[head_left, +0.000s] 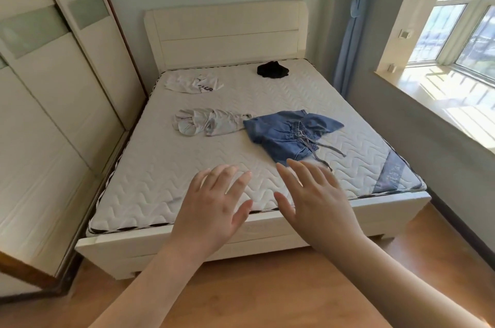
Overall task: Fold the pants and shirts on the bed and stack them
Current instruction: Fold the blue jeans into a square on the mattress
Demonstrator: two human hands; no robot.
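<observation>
Two bare hands, the left hand (211, 209) and the right hand (318, 204), hover palm-down with fingers (242, 180) spread wide and holding nothing, above the foot of the bed (139, 183) with its wavy-quilted white mattress. Just beyond the right hand lie crumpled blue denim pants (281, 132) with an elastic drawstring waist, touching a rumpled pale shirt (209, 122). Farther back, well apart, lie a printed white shirt (192, 83) and a bunched black garment (272, 69) near the cream wooden headboard (227, 32).

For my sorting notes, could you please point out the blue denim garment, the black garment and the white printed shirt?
blue denim garment (278, 134): head view, on its middle panel.
black garment (272, 70): head view, on its centre.
white printed shirt (187, 83): head view, beside its lettering.
</observation>
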